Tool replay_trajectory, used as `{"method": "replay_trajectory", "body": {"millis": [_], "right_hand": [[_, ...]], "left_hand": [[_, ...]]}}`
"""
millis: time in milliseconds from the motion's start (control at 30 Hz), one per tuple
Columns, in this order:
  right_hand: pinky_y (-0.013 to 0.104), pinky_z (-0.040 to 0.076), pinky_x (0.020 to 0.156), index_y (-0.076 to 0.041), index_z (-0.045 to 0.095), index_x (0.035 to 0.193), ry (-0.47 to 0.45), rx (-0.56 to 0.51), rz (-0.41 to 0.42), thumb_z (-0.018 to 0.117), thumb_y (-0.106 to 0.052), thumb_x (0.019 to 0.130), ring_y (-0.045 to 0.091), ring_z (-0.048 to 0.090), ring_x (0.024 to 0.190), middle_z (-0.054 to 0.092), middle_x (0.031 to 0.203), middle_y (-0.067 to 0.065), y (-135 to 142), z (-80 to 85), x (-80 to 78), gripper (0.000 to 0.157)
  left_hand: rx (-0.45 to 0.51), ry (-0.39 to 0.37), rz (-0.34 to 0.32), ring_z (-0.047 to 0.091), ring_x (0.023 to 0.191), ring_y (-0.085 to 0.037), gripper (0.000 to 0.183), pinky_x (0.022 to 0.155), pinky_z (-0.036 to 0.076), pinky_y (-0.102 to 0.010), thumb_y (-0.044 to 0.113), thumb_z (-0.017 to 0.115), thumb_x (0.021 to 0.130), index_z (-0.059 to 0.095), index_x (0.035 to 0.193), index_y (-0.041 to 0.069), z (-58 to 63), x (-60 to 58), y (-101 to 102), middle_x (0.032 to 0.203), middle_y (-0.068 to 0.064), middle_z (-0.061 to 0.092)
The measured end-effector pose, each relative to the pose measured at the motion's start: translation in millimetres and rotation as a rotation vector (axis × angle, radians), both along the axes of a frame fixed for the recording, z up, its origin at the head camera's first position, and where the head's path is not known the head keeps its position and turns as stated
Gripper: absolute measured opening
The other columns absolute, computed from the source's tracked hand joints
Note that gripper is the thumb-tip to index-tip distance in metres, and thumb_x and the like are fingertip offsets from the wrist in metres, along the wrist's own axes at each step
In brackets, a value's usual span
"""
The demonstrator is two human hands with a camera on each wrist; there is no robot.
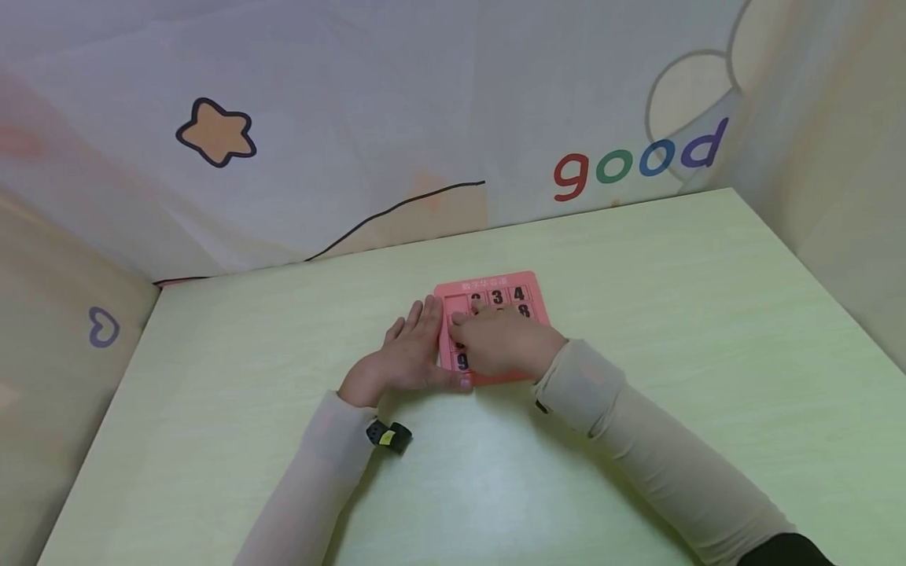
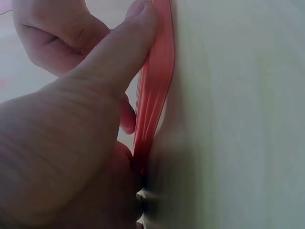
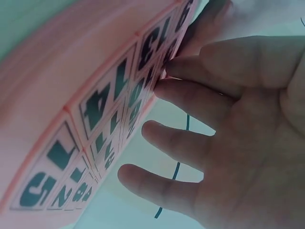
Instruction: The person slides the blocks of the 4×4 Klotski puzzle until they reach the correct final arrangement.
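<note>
A pink sliding number puzzle (image 1: pixel 488 380) lies on the table in the head view, with black numerals on its tiles. Its top left corner shows plain pink with no tile. My left hand (image 1: pixel 406 358) braces the frame, straight fingers along its left side and thumb against the near edge. The thumb (image 2: pixel 114 57) presses that edge in the left wrist view. Over the tiles lies my right hand (image 1: pixel 506 339), its fingertips touching them on the left side and covering several. In the right wrist view its other fingers (image 3: pixel 176 138) extend apart from the board, near tiles 14 and 15.
The pale green table (image 1: pixel 708 354) extends around the puzzle. Behind it hangs a printed cloth (image 1: pixel 396 94) with a star and coloured letters. More cloth borders the left and right sides.
</note>
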State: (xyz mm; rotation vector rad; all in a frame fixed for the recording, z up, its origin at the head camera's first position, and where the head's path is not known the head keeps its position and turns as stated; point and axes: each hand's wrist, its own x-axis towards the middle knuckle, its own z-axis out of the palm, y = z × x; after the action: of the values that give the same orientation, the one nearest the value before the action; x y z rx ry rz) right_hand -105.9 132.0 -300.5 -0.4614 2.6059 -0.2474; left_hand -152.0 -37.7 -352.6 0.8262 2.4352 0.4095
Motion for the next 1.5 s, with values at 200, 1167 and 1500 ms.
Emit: {"method": "replay_trajectory", "body": {"millis": [200, 1167, 1500], "right_hand": [[0.061, 0.018, 0.118, -0.013, 0.038, 0.157, 0.024, 0.016, -0.016, 0.056, -0.031, 0.103, 0.034, 0.018, 0.151, 0.028, 0.164, 0.006, -2, -2.8, 2.4, 0.060], [0.063, 0.013, 0.118, -0.012, 0.028, 0.160, -0.033, 0.046, 0.008, 0.043, -0.037, 0.108, 0.032, 0.011, 0.152, 0.017, 0.167, 0.004, -12, -6.7, 22.9, 0.060], [0.060, 0.013, 0.119, -0.010, 0.033, 0.158, -0.034, 0.077, -0.006, 0.045, -0.031, 0.107, 0.029, 0.014, 0.152, 0.022, 0.166, 0.005, -17, -1.3, 31.8, 0.057]], "left_hand": [[-0.011, 0.004, -0.009, -0.018, 0.151, -0.028, 0.132, 0.121, -0.004, -0.051, 0.066, 0.074, 0.079, -0.014, 0.159, 0.008, 1.1, -1.2, 1, 0.167, -0.008, -0.017], [-0.049, 0.027, -0.028, -0.019, 0.151, -0.028, 0.130, 0.121, -0.004, -0.051, 0.064, 0.073, 0.082, -0.014, 0.158, 0.005, 3.9, 1.7, 1, 0.166, -0.010, -0.017], [-0.047, 0.013, -0.013, -0.020, 0.151, -0.025, 0.128, 0.121, -0.006, -0.050, 0.060, 0.075, 0.082, -0.011, 0.159, 0.005, 4.2, 1.2, 1, 0.166, -0.009, -0.016]]}}
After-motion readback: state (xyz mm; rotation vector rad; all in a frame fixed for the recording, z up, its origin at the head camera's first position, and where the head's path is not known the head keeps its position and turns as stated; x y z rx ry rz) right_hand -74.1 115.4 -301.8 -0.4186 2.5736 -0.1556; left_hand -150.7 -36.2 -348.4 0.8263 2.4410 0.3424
